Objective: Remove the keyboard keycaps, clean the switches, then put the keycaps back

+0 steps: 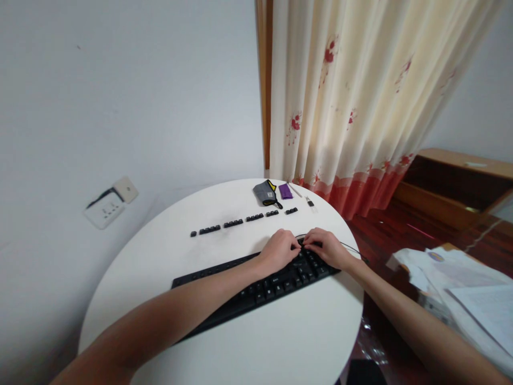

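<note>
Now both hands are down on the far right end of the black keyboard [256,286], which lies slantwise across the round white table [300,342]; the left hand [278,250] rests curled over the keys, the right hand [326,247] just beside it, fingertips nearly meeting at the top edge of the board; whether either hand has a keycap pinched cannot be told from here, the fingers are bent over and hide what is under them. Beyond the hands a row of loose keycaps [244,221] sits in little groups on the table, well apart from the keyboard, lined up left to right; behind that row lie a grey pouch [265,193], a small purple thing [285,191] and a thin stick-like tool [295,190] near the curtain [360,107]. A thin cable [348,247] loops off by the right wrist. As a judgement, work this fine goes best with one hand steadying the board flat while the other pulls or presses straight, not sideways, so no stem is bent; the wrist should stay clear of the cable; each cap belongs in order with the row, so none is mixed up.
</note>
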The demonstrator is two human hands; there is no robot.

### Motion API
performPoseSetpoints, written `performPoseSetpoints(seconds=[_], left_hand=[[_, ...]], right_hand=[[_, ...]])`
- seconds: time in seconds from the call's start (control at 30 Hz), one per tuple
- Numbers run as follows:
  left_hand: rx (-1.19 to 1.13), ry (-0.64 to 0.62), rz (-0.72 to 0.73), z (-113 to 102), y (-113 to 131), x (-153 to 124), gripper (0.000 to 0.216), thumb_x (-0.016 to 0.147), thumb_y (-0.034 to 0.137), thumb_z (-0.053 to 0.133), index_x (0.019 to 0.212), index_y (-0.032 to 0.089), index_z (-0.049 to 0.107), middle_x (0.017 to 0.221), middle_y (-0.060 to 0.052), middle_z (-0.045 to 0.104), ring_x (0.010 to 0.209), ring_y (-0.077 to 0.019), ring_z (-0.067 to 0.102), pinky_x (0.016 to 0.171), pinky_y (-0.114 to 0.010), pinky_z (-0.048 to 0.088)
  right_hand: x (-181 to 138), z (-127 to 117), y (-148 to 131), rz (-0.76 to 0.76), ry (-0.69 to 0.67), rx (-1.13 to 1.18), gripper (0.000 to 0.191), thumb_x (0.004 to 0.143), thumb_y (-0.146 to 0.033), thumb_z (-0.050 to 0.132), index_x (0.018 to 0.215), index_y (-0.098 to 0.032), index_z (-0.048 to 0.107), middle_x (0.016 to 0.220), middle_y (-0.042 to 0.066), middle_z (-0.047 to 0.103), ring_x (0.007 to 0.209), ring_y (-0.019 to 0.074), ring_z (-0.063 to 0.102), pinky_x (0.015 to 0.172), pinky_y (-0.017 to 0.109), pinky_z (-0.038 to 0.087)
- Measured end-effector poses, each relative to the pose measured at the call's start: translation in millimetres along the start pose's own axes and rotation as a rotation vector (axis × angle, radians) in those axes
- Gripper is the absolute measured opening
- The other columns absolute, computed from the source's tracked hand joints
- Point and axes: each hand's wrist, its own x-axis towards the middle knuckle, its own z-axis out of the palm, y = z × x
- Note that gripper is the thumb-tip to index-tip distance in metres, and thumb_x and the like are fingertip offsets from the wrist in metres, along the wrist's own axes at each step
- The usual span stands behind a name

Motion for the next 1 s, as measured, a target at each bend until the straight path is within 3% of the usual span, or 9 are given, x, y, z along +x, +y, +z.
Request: performPoseSetpoints(seconds=[0.17,0.3,0.43,0.6,0.7,0.77,1.0], left_hand=[[0.09,-0.012,0.049,-1,3,-10,0.019,0.091,0.027,0.059,0.089,0.023,0.078,0.095,-0.005,0.07,0.094,-0.0225,0.057,0.086,-0.034,0.045],[0.18,-0.027,0.072,-5,10,-21,0.033,0.097,0.03,0.049,0.083,0.021,0.077,0.096,-0.006,0.066,0.094,-0.0232,0.053,0.082,-0.036,0.045],[0.179,-0.035,0.083,-8,10,-17,0.034,0.097,0.032,0.05,0.08,0.021,0.077,0.096,-0.006,0.067,0.094,-0.0225,0.054,0.083,-0.035,0.045],[0.226,-0.009,-0.045,-16,-10,23,0.025,0.093,0.036,0.058,0.09,0.022,0.078,0.096,-0.005,0.072,0.096,-0.0224,0.059,0.088,-0.032,0.046],[0.324,0.06,-0.167,-20,-29,55,0.025,0.09,0.034,0.063,0.106,0.02,0.076,0.105,-0.008,0.073,0.104,-0.0256,0.059,0.093,-0.034,0.045],[0.353,0.071,-0.219,-21,-39,72,0.025,0.089,0.033,0.064,0.106,0.019,0.076,0.102,-0.01,0.074,0.107,-0.0274,0.059,0.091,-0.035,0.046],[0.438,0.064,-0.287,-9,-51,101,0.022,0.09,0.026,0.062,0.105,0.018,0.076,0.098,-0.014,0.072,0.112,-0.0301,0.059,0.091,-0.038,0.047]], right_hand=[[-1,-4,-1,-0.043,-0.047,-0.062,0.016,0.094,-0.029,0.059,0.086,-0.022,0.071,0.093,0.006,0.069,0.092,0.0219,0.06,0.085,0.037,0.048],[-2,-12,-8,-0.067,-0.089,-0.192,0.026,0.098,-0.033,0.052,0.087,-0.022,0.073,0.101,0.008,0.065,0.096,0.0228,0.056,0.088,0.039,0.046],[-6,-17,-14,-0.083,-0.128,-0.26,0.029,0.099,-0.034,0.05,0.085,-0.023,0.073,0.099,0.008,0.064,0.095,0.0233,0.055,0.087,0.039,0.046],[6,-20,-2,-0.056,-0.09,-0.213,0.025,0.097,-0.031,0.054,0.084,-0.022,0.073,0.099,0.007,0.065,0.094,0.0212,0.059,0.088,0.036,0.047],[35,-21,18,0.088,0.008,-0.324,0.014,0.093,-0.024,0.059,0.096,-0.019,0.072,0.1,0.006,0.067,0.086,0.0174,0.062,0.084,0.03,0.048],[60,-20,34,0.179,0.03,-0.44,0.017,0.091,-0.021,0.063,0.105,-0.017,0.07,0.106,0.007,0.068,0.084,0.0164,0.063,0.084,0.029,0.048],[121,-6,73,0.261,-0.063,-0.571,0.03,0.085,-0.021,0.07,0.115,-0.02,0.07,0.118,0.012,0.067,0.104,0.0271,0.063,0.088,0.033,0.047]])
